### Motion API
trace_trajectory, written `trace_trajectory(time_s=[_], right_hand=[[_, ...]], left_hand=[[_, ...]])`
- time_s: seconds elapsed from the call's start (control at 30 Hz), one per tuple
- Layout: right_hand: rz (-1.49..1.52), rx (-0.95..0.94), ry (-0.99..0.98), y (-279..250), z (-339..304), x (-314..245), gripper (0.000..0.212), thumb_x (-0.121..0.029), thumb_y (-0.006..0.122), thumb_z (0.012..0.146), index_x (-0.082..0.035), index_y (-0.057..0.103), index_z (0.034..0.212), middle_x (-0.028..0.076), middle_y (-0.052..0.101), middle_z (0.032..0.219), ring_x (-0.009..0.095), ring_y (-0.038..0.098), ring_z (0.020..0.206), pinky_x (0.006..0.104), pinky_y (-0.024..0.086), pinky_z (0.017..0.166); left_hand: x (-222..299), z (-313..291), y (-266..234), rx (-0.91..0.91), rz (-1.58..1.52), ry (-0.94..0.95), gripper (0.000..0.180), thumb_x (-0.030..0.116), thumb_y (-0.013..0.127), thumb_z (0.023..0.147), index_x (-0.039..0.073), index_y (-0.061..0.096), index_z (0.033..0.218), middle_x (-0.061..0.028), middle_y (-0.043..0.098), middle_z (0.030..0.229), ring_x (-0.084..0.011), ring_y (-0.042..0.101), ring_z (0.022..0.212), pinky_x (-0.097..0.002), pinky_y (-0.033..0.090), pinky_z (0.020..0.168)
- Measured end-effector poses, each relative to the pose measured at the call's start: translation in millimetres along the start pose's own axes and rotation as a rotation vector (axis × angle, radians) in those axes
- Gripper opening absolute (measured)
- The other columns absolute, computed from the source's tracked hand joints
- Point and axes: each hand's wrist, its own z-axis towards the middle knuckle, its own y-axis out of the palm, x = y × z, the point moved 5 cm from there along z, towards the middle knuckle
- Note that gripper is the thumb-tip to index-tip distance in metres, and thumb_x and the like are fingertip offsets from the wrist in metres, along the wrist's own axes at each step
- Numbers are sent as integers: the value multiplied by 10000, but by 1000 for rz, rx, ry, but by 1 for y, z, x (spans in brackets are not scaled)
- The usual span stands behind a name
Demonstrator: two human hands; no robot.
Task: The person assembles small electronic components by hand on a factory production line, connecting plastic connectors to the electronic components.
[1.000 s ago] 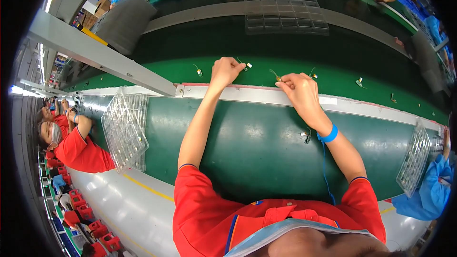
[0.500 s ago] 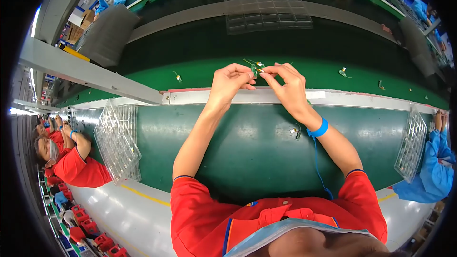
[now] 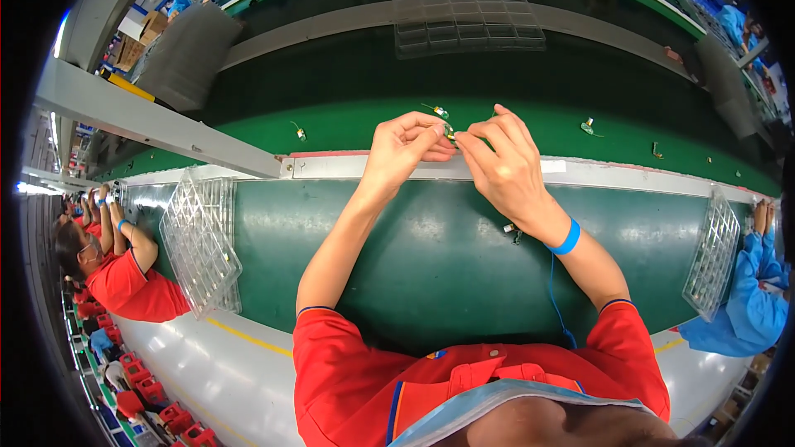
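My left hand [image 3: 403,149] pinches a small green circuit board [image 3: 449,131] between thumb and fingers, just above the near edge of the belt. On the right end of that board, the thumb and forefinger of my right hand [image 3: 503,157] close together, with the other fingers raised. Most of the board is hidden by my fingertips. Just beyond them, a similar small part with a thin wire [image 3: 439,111] lies on the green conveyor belt [image 3: 364,120]. A blue wrist strap [image 3: 565,237] with a cord is on my right wrist.
More small boards lie along the belt, one at left [image 3: 299,131] and one at right [image 3: 588,126]. Another small part [image 3: 511,229] rests on the green bench [image 3: 397,232]. Clear plastic trays stand at left [image 3: 199,248] and right [image 3: 712,257]. A grey beam [image 3: 157,124] crosses at left.
My right hand has turned and shifted slightly nearer to me, its fingers lifting higher. The loose parts on the belt have slid a little to the left. My left hand is almost unmoved.
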Motion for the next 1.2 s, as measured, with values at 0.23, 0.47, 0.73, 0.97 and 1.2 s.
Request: trace_trajectory(time_s=[0.23, 0.47, 0.73, 0.97, 1.2], right_hand=[[326, -69, 363, -1, -3, 11, 93, -33, 740, 745, -3, 699, 823, 82, 628, 771, 222, 587, 746, 335, 489, 695], [658, -99, 746, 5, -10, 27, 127, -104, 739, 812, 3, 719, 875, 69, 657, 799, 120, 585, 732, 264, 475, 696], [608, -64, 668, -3, -4, 20, 124, -95, 757, 790, -3, 723, 865, 75, 666, 809, 133, 605, 758, 266, 488, 703], [427, 135, 496, -10, -2, 7, 216, -41, 790, 721, -23, 706, 920, 82, 661, 873, 158, 609, 750, 271, 502, 659], [321, 118, 331, -13, 1, 8, 233, -22, 782, 711, -27, 704, 931, 78, 655, 885, 184, 615, 776, 288, 515, 650]], left_hand=[[7, -14, 12, 102, 241, 216, 168, 57, 581, 928, -91, 640, 981, -158, 693, 903, -187, 692, 822, -299, 595, 746], [11, -19, 20, 104, 15, 258, 195, 63, 568, 941, -96, 626, 1037, -146, 683, 959, -189, 680, 883, -312, 591, 801], [12, -22, 22, 66, -92, 270, 114, 50, 607, 917, -50, 619, 971, -167, 684, 959, -214, 681, 911, -331, 573, 840], [10, -23, 22, 92, -247, 232, 104, 52, 608, 912, -25, 621, 980, -146, 687, 951, -226, 686, 907, -355, 564, 860], [7, -25, 25, 92, -312, 189, 116, 71, 632, 905, -17, 630, 980, -134, 689, 964, -188, 678, 903, -337, 559, 857]])
